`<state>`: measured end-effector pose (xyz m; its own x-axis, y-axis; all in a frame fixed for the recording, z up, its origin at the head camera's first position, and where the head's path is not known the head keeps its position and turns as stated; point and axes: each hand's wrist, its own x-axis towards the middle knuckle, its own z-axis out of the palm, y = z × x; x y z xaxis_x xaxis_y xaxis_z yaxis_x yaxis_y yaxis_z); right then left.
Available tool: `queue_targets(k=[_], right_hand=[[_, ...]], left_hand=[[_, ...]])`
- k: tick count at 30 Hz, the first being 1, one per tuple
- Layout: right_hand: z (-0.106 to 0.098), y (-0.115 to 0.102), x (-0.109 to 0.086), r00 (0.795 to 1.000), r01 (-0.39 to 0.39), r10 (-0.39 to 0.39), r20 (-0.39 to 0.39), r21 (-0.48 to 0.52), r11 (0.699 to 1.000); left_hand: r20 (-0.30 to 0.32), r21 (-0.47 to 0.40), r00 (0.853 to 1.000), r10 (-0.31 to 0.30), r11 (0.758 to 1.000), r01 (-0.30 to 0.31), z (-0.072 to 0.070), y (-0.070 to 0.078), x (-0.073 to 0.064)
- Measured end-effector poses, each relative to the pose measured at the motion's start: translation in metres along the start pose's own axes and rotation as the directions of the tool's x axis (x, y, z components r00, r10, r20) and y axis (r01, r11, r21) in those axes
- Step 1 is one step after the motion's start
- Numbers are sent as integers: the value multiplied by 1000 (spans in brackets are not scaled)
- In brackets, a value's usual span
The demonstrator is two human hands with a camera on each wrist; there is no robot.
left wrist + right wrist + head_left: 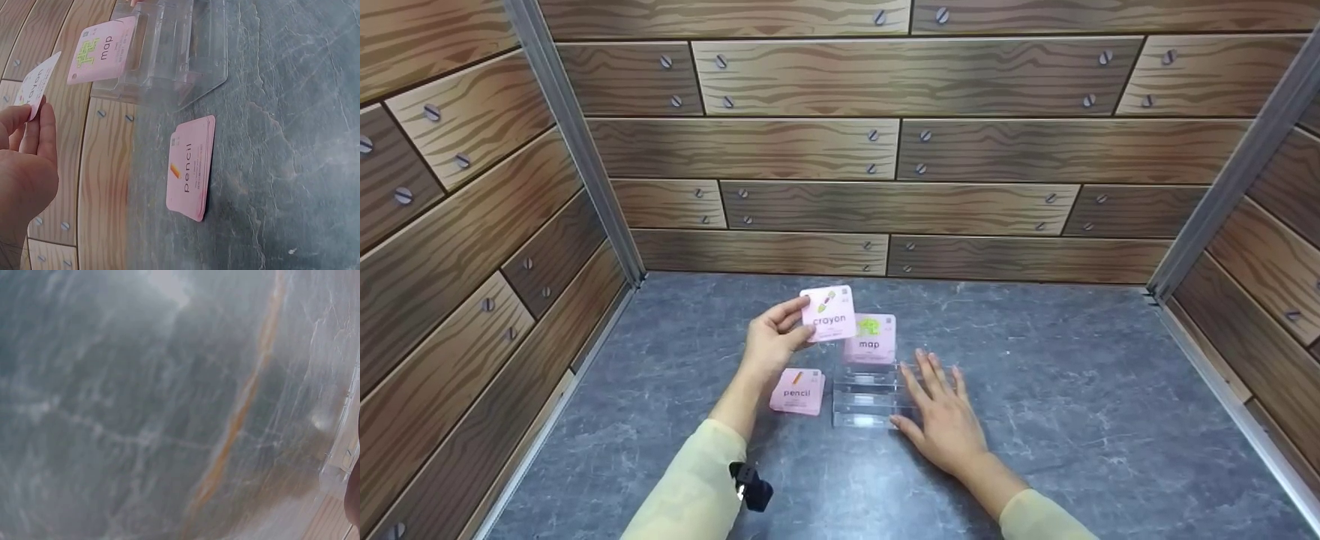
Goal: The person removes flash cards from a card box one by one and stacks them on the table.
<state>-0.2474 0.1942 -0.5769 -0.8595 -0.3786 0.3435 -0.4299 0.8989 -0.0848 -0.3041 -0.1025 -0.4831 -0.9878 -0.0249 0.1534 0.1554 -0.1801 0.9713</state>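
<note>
My left hand (769, 346) pinches a pink card marked "crayon" (831, 327) between thumb and fingers, raised to the left of the "map" card (877, 354). That map card leans upright in the rear of a clear plastic tiered holder (864, 421). My right hand (946, 424) rests over the holder's right side, its fingers spread and fairly straight. Left of the holder lies a small stack of pink cards topped by "pencil" (797, 403); its layered edge shows in the left wrist view (190, 169). Only a sliver of the holder (336, 475) shows in the right wrist view.
A grey marble-patterned tabletop (1095, 405) carries everything. Wood-print walls (802, 150) close off the back and both sides, with grey metal strips at the corners. A black device (751, 486) is strapped at my left forearm.
</note>
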Motion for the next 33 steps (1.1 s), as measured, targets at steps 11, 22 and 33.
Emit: queue_targets(k=[11, 22, 33], right_hand=[[-2, 1, 1, 1000, -11, 10, 12, 18, 1000], [-1, -1, 0, 1000, -11, 11, 7, 22, 1000], [-1, 0, -1, 1000, -10, 10, 6, 13, 1000]], left_hand=[[-26, 21, 1000, -14, 1000, 14, -7, -3, -5], [-53, -24, 997, -49, 999, 48, -19, -7, -10], [-61, 19, 997, -50, 998, 52, -30, -13, -15]])
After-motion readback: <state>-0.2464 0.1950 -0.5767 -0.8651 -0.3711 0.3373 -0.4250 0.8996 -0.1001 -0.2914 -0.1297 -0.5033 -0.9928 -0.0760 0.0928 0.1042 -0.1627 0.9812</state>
